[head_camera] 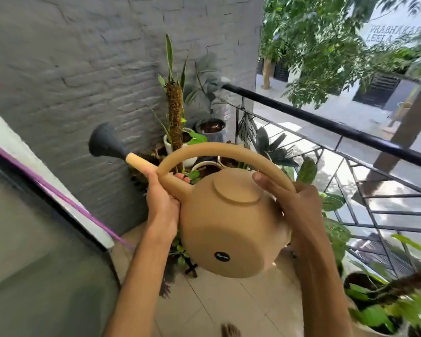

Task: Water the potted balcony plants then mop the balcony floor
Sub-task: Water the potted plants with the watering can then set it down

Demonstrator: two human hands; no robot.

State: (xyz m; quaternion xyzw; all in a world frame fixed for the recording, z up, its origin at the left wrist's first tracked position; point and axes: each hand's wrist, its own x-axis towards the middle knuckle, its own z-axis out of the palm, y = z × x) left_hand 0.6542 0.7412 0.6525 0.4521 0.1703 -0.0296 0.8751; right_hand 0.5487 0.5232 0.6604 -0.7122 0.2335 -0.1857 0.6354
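Observation:
I hold a tan watering can (231, 227) up in front of me, its round body in the middle of the view. Its spout ends in a dark sprinkler head (105, 141) that points up and left toward the grey wall. My left hand (162, 203) grips the base of the spout. My right hand (294, 205) grips the rear end of the arched handle. Behind the can stand potted plants: a white pot with a moss pole (174, 113) and a grey ribbed pot (212, 130) in the corner.
A black balcony railing (326, 122) runs along the right. More leafy pots (372, 310) crowd the lower right. A grey brick wall (83, 69) is at the left, with a purple line (63, 198) across it. Beige floor tiles (219, 302) lie below.

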